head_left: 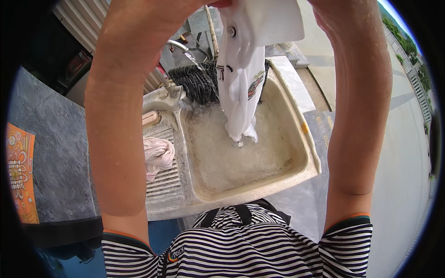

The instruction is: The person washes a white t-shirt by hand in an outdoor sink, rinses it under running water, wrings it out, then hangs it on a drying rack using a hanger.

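A wet white buttoned shirt with a patch of printed decoration hangs down over the sink basin, its bunched lower end just above or touching the water. Both my arms are raised, reaching past the top edge of the picture. Of my left hand, the wrist side shows, and a reddish fingertip at the top edge lies against the shirt, which hangs from there. Only the heel of my right hand shows, close to the shirt's broad white flap; its fingers are cut off. Water runs from the curved tap.
A pale pink cloth lies on the ribbed washboard left of the basin, below a pinkish bar or brush. Dark stringy mop strands hang behind the basin. An orange printed sheet lies on the grey counter.
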{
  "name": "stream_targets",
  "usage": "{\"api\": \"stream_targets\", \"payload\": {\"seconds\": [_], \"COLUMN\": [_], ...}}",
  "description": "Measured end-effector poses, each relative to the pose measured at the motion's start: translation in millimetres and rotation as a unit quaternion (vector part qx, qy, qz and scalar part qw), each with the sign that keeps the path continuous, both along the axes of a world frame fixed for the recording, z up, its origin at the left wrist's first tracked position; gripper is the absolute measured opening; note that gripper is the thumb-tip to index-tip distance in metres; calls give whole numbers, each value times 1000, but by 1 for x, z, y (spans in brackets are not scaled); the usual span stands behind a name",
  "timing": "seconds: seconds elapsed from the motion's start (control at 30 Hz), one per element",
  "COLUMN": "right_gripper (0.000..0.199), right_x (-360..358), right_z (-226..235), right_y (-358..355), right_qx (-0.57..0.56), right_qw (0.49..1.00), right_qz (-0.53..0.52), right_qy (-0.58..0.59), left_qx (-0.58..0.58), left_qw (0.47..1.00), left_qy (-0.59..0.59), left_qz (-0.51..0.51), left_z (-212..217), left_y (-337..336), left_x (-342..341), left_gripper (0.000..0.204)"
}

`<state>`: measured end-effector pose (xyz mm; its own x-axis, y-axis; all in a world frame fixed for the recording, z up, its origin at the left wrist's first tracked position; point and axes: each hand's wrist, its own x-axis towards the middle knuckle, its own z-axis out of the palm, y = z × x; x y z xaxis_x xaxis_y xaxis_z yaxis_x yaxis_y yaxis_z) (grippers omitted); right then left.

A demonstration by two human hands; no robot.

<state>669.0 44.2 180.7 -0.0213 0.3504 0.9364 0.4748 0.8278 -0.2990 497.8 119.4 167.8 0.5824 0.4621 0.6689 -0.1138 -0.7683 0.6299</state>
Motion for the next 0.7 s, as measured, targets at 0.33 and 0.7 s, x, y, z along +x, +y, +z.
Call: {"api": "stream_targets", "payload": {"seconds": [0.33, 0.7], "right_gripper": [33, 104], "right_x": [49, 119], "right_z": [-395, -470], "right_y": [-33, -77], "right_qx": [-507, -574], "right_qw": [834, 800], "right_qz": [-136, -170], "right_qy": [-172, -42], "left_qx": [-224, -346], "left_qw": [826, 938], "left_qy": [461, 11], "left_qz": [236, 31], "left_z": [-441, -180], "left_y": [-43, -16], "left_x": [49, 71], "left_gripper": [23, 17]}}
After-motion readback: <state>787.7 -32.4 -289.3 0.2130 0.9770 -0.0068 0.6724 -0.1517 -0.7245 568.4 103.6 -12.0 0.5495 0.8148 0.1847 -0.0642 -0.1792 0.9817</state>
